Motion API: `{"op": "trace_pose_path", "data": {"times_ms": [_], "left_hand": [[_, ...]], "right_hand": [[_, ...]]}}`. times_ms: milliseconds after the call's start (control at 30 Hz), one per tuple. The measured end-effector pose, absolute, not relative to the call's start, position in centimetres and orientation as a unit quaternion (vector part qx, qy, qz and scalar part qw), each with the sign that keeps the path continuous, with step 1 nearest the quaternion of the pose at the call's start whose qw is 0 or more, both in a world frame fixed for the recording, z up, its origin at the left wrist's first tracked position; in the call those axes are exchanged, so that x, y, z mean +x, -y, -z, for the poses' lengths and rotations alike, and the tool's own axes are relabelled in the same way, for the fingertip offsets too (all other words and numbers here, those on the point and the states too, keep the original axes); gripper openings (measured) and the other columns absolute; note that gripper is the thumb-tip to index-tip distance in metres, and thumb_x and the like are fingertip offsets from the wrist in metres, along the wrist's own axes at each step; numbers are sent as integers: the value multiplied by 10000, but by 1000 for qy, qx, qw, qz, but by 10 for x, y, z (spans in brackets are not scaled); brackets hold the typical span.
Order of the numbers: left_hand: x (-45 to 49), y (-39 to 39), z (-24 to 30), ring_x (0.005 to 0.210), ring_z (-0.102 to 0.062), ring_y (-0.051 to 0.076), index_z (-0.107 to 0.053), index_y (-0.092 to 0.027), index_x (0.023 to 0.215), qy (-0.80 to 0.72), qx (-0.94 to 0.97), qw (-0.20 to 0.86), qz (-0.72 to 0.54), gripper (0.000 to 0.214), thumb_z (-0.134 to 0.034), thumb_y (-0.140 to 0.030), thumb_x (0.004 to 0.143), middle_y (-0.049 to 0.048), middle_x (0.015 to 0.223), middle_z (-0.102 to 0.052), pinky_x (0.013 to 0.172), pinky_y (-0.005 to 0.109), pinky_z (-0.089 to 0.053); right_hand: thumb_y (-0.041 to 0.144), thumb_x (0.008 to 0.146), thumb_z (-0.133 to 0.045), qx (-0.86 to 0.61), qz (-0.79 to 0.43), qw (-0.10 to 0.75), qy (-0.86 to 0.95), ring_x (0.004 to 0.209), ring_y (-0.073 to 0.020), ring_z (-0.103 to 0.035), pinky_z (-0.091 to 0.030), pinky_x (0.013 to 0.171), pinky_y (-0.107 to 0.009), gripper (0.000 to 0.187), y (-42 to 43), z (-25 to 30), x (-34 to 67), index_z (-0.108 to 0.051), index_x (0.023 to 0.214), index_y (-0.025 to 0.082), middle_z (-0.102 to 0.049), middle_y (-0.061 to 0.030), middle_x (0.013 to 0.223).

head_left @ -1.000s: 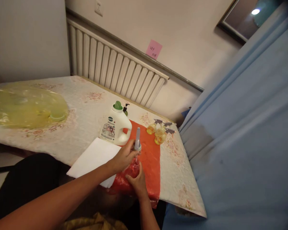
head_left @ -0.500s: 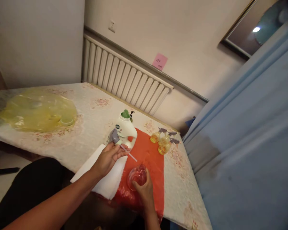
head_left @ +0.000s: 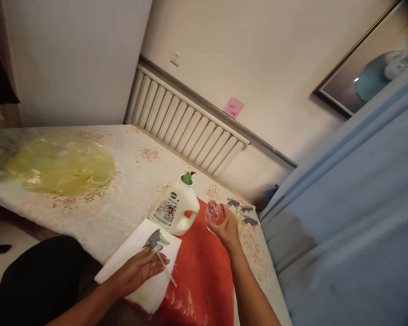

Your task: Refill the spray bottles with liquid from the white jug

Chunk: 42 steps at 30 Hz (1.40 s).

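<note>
The right hand (head_left: 227, 226) covers part of the clear bottle (head_left: 213, 219) in its grip and, behind that grip, the lower parts of the trigger spray bottles (head_left: 250, 221). Left of the grip, a detergent jug (head_left: 187, 222) hides all but the dark tip of a pump dispenser (head_left: 193, 173); the jug's fine print is unreadable. Whether the left hand (head_left: 138, 272) holds the spray head (head_left: 155, 240) is unclear. Above the grip, a framed picture (head_left: 355, 72) runs off the edge.

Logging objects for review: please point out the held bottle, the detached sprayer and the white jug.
Held bottle (head_left: 214, 218), head view: clear body.
Detached sprayer (head_left: 153, 239), head view: grey top.
White jug (head_left: 177, 207), head view: front wall.
</note>
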<state>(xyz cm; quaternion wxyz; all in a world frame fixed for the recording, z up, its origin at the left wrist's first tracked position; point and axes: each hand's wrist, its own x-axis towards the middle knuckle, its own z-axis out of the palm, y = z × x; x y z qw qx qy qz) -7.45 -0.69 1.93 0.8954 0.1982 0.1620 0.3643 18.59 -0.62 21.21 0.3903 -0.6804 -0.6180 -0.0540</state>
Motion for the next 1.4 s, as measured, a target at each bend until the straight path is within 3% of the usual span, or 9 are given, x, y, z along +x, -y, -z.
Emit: {"op": "trace_pose_path", "data": {"times_ms": [167, 333, 667, 900, 1400], "left_hand": [[-75, 5, -14, 981, -713, 248, -636, -166, 1008, -178, 223, 894, -345, 317, -769, -383, 819, 85, 947, -746, 872, 355, -522], [-73, 7, -11, 959, -710, 237, -634, -185, 992, -176, 232, 893, -343, 318, -771, -406, 808, 65, 931, -736, 829, 336, -519], [-73, 6, -7, 925, -706, 227, -636, -183, 989, -171, 241, 890, -347, 278, -737, -396, 842, 71, 926, -733, 810, 335, -517], [-73, 7, -8, 941, -707, 249, -643, -184, 998, -173, 235, 891, -349, 336, -776, -417, 796, 78, 929, -728, 795, 327, -518], [-74, 8, -8, 951, -699, 231, -625, -182, 1023, -162, 236, 894, -345, 285, -738, -375, 845, 65, 937, -723, 808, 332, -525]], "right_hand": [[275, 656, -686, -677, 118, 281, 670, 1140, -306, -574, -430, 994, -414, 683, -29, -258, 172, -546, 1308, 123, -633, -155, 1243], [252, 665, -700, -691, 169, 180, 680, 1131, -281, -544, -424, 963, -390, 692, -53, -285, 152, -523, 1332, 200, -613, -99, 1277], [210, 702, -643, -667, 271, 49, 692, 1096, -294, -504, -397, 878, -389, 635, -75, -305, 136, -513, 1324, 237, -594, -95, 1268], [189, 713, -633, -643, 309, -1, 701, 1134, -294, -456, -347, 925, -405, 635, -75, -311, 133, -497, 1331, 233, -558, -118, 1305], [146, 712, -613, -604, 338, -33, 721, 1180, -313, -408, -277, 979, -450, 632, -78, -326, 125, -511, 1331, 219, -542, -134, 1297]]}}
